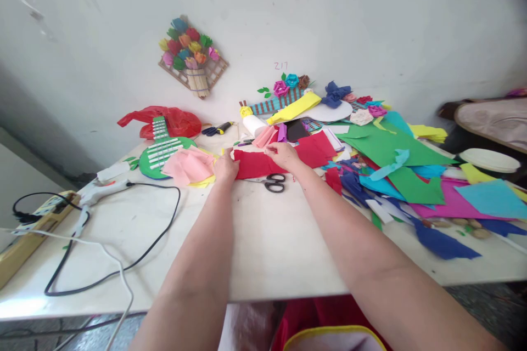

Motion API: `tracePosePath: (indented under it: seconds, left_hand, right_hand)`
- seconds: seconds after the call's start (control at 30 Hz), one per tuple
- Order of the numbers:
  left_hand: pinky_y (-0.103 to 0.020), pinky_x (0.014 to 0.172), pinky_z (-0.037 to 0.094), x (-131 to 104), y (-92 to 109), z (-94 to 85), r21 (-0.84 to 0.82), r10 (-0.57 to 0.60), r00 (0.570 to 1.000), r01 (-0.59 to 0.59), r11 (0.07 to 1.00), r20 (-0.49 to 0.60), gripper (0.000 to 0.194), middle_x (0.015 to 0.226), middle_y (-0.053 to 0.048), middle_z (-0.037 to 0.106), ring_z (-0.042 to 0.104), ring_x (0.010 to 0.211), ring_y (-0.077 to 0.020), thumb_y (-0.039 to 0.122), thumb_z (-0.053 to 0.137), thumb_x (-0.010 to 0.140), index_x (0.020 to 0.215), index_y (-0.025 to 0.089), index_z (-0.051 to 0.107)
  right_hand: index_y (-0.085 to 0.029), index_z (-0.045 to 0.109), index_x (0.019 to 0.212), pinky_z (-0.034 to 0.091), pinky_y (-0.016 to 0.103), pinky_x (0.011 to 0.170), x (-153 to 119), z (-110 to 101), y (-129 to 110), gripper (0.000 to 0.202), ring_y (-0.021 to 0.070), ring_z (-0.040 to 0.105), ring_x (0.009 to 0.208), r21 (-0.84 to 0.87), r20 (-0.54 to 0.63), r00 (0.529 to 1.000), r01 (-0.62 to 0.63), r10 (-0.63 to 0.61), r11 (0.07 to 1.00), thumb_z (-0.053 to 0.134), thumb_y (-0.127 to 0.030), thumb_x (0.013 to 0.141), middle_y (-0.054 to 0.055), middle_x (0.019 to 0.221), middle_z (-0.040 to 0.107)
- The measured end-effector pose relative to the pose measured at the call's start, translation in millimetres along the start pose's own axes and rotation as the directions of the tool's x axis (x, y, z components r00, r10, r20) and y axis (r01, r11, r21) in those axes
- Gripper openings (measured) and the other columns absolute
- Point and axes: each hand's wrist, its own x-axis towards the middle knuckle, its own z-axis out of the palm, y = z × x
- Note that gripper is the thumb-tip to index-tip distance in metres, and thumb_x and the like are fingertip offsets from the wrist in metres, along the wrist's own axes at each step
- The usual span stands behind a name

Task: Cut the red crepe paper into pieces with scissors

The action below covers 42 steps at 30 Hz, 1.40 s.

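While two hands [225, 167] [285, 156] grip red paper [252, 164], one pair of scissors [267, 181] just beside

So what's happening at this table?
A person is handling a strip of red paper. The left hand holds its left end, and the right hand pinches it further along. Black-handled scissors lie by its near edge. A green guitar shape sits off to the left, and a heap of coloured paper spreads to the right.
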Motion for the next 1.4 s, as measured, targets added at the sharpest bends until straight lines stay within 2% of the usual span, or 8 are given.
tracePosePath:
  seconds: [0.13, 0.23, 0.33, 0.43, 0.83, 0.97, 1.07, 1.4]
  left_hand:
    - [-0.036, 0.085, 0.043, 1.5, -1.2, 0.7, 0.034, 0.012, 1.0, -0.012, 0.999, -0.014, 0.05, 0.098, -0.008, 0.067, 0.059, 0.1, -0.0265, 0.029, 0.056, 0.079, 0.128, 0.025, 0.046]
    - [-0.037, 0.084, 0.043, 2.0, -2.5, 1.2, 0.052, 0.024, 0.999, -0.023, 0.998, -0.023, 0.049, 0.098, -0.008, 0.067, 0.059, 0.099, -0.0266, 0.03, 0.055, 0.079, 0.128, 0.026, 0.047]
    - [-0.037, 0.083, 0.043, 2.9, -4.7, 1.7, 0.067, 0.015, 1.0, -0.015, 0.998, -0.009, 0.05, 0.099, -0.008, 0.067, 0.059, 0.099, -0.027, 0.031, 0.055, 0.079, 0.128, 0.027, 0.047]
    - [-0.038, 0.083, 0.043, 4.0, -6.4, 2.6, 0.08, 0.01, 1.0, -0.011, 0.997, 0.003, 0.05, 0.1, -0.008, 0.067, 0.059, 0.1, -0.0274, 0.031, 0.056, 0.079, 0.128, 0.027, 0.047]
    - [-0.04, 0.083, 0.043, 2.5, -4.0, -1.5, 0.048, -0.015, 1.0, 0.014, 0.999, 0.014, 0.047, 0.104, -0.009, 0.067, 0.057, 0.103, -0.0296, 0.029, 0.057, 0.078, 0.125, 0.028, 0.05]
    - [-0.041, 0.084, 0.043, 3.7, -6.4, -2.6, 0.034, -0.036, 0.999, 0.036, 0.999, 0.008, 0.048, 0.104, -0.009, 0.067, 0.057, 0.104, -0.0303, 0.03, 0.058, 0.077, 0.125, 0.027, 0.05]
    - [-0.041, 0.083, 0.044, 4.9, -8.1, -2.8, 0.016, -0.057, 0.998, 0.057, 0.998, 0.016, 0.05, 0.103, -0.009, 0.067, 0.058, 0.103, -0.03, 0.03, 0.059, 0.076, 0.125, 0.026, 0.05]
    - [-0.041, 0.085, 0.043, 2.5, -9.0, -2.0, 0.06, -0.106, 0.994, 0.106, 0.993, -0.01, 0.053, 0.11, -0.014, 0.062, 0.053, 0.108, -0.032, 0.031, 0.06, 0.075, 0.126, 0.021, 0.049]
  right_hand:
    - [-0.017, 0.05, 0.131, 0.033, 0.033, 0.101, -3.4, 5.6, -11.5, 0.05, 0.0243, 0.045, 0.121, -0.075, 0.025, 0.998, 0.054, -0.052, 0.996, 0.033, -0.039, 0.089, 0.007, 0.135, 0.049]
    - [-0.015, 0.041, 0.138, 0.012, 0.036, 0.111, -6.7, 13.4, -28.6, 0.055, 0.0227, 0.024, 0.136, -0.113, 0.178, 0.97, 0.189, -0.168, 0.975, 0.027, -0.042, 0.091, 0.004, 0.15, 0.024]
    - [-0.012, 0.014, 0.146, -0.002, 0.042, 0.112, -12.1, 19.5, -42.8, 0.068, 0.0201, 0.001, 0.14, -0.11, 0.454, 0.882, 0.2, -0.13, 0.974, 0.019, -0.051, 0.09, 0.004, 0.153, 0.004]
    - [-0.013, 0.01, 0.147, -0.005, 0.044, 0.111, -17.5, 22.3, -48.9, 0.074, 0.0199, -0.005, 0.14, -0.157, 0.59, 0.806, 0.162, -0.04, 0.974, 0.014, -0.058, 0.088, 0.002, 0.153, 0.0]
    - [-0.016, 0.012, 0.147, -0.003, 0.045, 0.111, -18.0, 20.1, -45.4, 0.076, 0.0205, -0.007, 0.14, -0.17, 0.594, 0.805, 0.118, 0.006, 0.978, 0.017, -0.062, 0.085, 0.003, 0.153, 0.0]
    - [-0.017, 0.014, 0.147, -0.002, 0.048, 0.11, -14.5, 24.1, -35.5, 0.076, 0.0227, -0.006, 0.14, -0.22, 0.537, 0.841, 0.068, 0.062, 0.973, 0.017, -0.063, 0.085, 0.004, 0.153, 0.0]
    - [-0.018, 0.014, 0.147, -0.001, 0.048, 0.11, -11.5, 29.7, -28.4, 0.076, 0.0229, -0.006, 0.14, -0.213, 0.509, 0.86, 0.072, 0.048, 0.974, 0.016, -0.062, 0.085, 0.004, 0.153, -0.002]
    - [-0.019, 0.014, 0.147, -0.002, 0.048, 0.11, -7.0, 35.6, -24.9, 0.08, 0.0236, -0.008, 0.139, -0.208, 0.523, 0.851, 0.073, 0.048, 0.975, 0.018, -0.067, 0.083, 0.003, 0.153, -0.003]
